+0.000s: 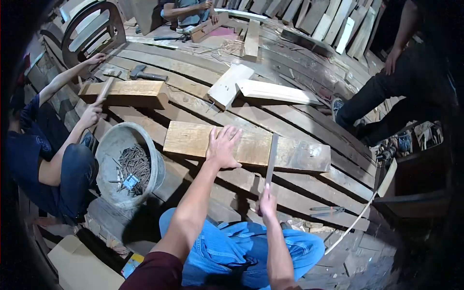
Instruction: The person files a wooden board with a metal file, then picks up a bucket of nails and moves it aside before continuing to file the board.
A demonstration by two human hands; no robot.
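A thick wooden block (304, 153) lies crosswise on the slatted boards in front of me. My left hand (224, 146) rests flat on top of it, left of the middle, with the fingers spread. My right hand (267, 203) is closed around the near end of a long, flat metal tool (273, 157), whose far part lies across the top of the block. Whether the tool is a file or a blade I cannot tell. To the left of the block stands a grey bucket (104, 159) holding many nail-like metal pieces (134, 166).
At left a person (60, 164) holds a wooden handle by another block (135, 92); a hammer (147, 75) lies behind. Pale wood pieces (232, 84) lie beyond my block. Pliers (328, 210) lie at right. Other people sit at the back and stand at right (386, 96).
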